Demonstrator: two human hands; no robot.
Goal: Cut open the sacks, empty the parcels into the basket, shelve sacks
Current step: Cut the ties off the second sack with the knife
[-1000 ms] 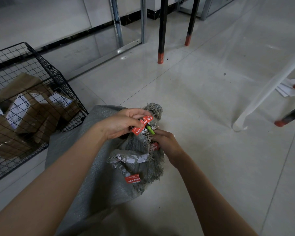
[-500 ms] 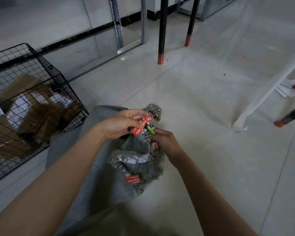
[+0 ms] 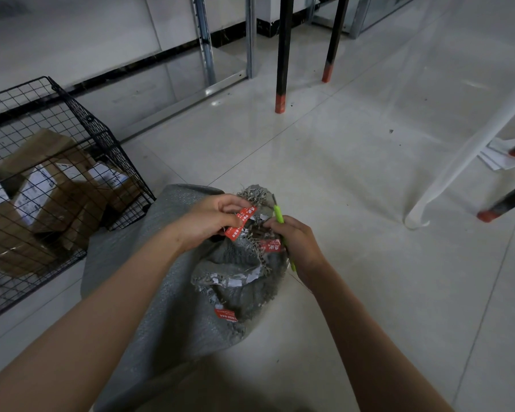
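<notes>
A grey woven sack (image 3: 161, 292) stands on the floor in front of me, its frayed mouth bunched together at the top. My left hand (image 3: 208, 220) pinches a red tag (image 3: 241, 223) at the sack's mouth. My right hand (image 3: 298, 242) grips a green cutter (image 3: 278, 214) held against the bunched mouth, its tip pointing up. Another red tag (image 3: 270, 245) shows beside my right fingers, and a third red tag (image 3: 226, 315) sits lower on the sack. The black wire basket (image 3: 81, 126) at the left holds several cardboard parcels (image 3: 51, 185).
Black table legs with red feet (image 3: 281, 104) stand behind the sack. A white tube leg (image 3: 446, 179) slants at the right, with papers (image 3: 500, 156) on the floor behind it. Metal shelf uprights (image 3: 204, 46) line the far wall.
My right hand has drawn the green cutter to the right and up through the sack's mouth. The mouth has spread a little and a second red tag now shows by my right fingers.
</notes>
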